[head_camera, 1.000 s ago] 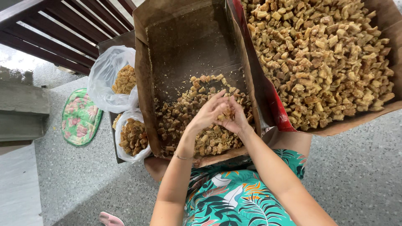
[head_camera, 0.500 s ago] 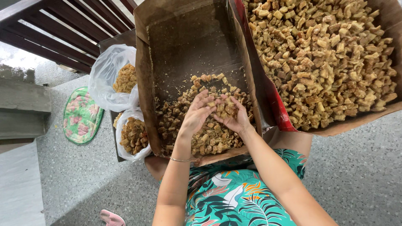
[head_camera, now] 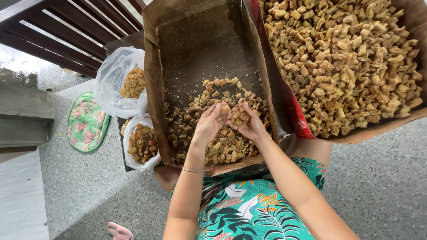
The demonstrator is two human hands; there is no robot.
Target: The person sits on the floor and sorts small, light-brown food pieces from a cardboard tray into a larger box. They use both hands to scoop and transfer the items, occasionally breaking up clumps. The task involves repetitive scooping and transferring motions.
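1. We log both hands over the near half of the brown cardboard box with a dark, crumb-dusted floor. The left hand and right hand are cupped together, palms up, cradling a small heap of golden-brown fried chunks between them.
2. The rest of the loose pile of the same chunks lies against the box's near edge; the far half of the floor carries only crumbs.
3. Handling, as we judge it: the chunks look dry, light and brittle, irregular in shape. Pinching would likely crush them; scooping from below with curved fingers, as here, suits them better. They may be greasy, so slippery.
4. Right of this box, touching its red-edged wall, a larger cardboard box is heaped full of similar chunks.
5. At the left edge of the box stand two clear plastic bags, the upper one and the lower one, each partly filled.
6. A green floral mat lies on the speckled grey floor.
7. Hidden: the fingertips under the heap; the larger box runs out of frame; what carries the boxes cannot be made out.
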